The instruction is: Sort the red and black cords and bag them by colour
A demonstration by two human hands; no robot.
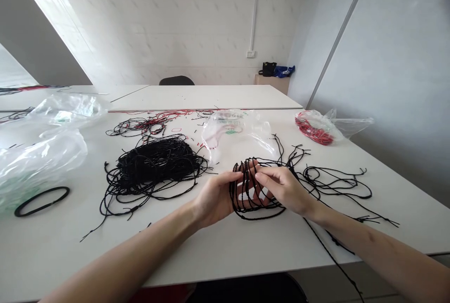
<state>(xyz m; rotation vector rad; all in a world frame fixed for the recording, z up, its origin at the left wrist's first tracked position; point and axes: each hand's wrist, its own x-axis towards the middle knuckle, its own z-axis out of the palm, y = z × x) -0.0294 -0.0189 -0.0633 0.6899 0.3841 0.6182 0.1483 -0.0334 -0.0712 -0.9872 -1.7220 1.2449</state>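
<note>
Several black braided cords [248, 202] are looped around the fingers of my left hand [218, 195], whose thumb presses on them from the near side. My right hand [284, 188] pinches at the same cords with thumb and forefinger, at the right side of the loops. Knotted cord ends trail from under my right hand across the table, and one strand hangs over the front edge. To the left of my hands lies a thick bundle of black cords [154, 164], with loose ends spread around it.
A clear plastic bag [242, 134] lies behind my hands, and another bag [314, 127] with red cords stands at the right. More plastic bags [42, 153] and a black ring [42, 201] are at the left. Loose red and black cords [151, 122] lie behind the bundle.
</note>
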